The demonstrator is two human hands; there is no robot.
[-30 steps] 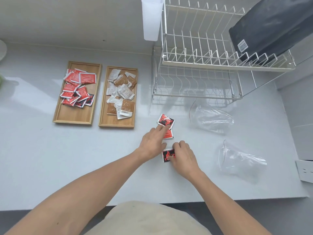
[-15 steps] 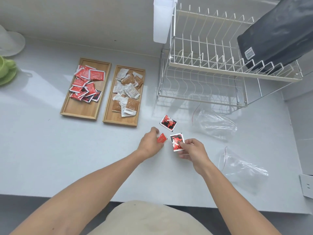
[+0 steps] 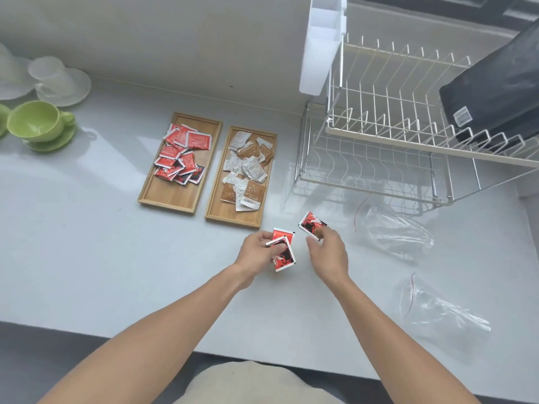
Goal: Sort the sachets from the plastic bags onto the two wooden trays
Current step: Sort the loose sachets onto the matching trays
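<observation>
My left hand (image 3: 258, 255) holds two red sachets (image 3: 283, 252) stacked together just above the counter. My right hand (image 3: 329, 252) pinches a third red sachet (image 3: 309, 224) by its near edge. Behind them lie two wooden trays side by side: the left tray (image 3: 166, 196) carries a heap of red sachets (image 3: 182, 154), the right tray (image 3: 233, 214) a heap of brown and white sachets (image 3: 248, 170). Two clear plastic bags lie to the right, one under the rack's front (image 3: 399, 231) and one nearer the counter edge (image 3: 440, 310); both look empty.
A two-tier wire dish rack (image 3: 393, 141) stands at the back right with a black pouch (image 3: 495, 94) on its upper tier and a white holder (image 3: 320, 48) on its left side. A green cup on a saucer (image 3: 35, 123) and white cups (image 3: 55, 80) sit far left.
The sachet that my right hand held has passed into my left hand, which now holds two. My right hand has reached forward and taken hold of the last sachet on the counter.
</observation>
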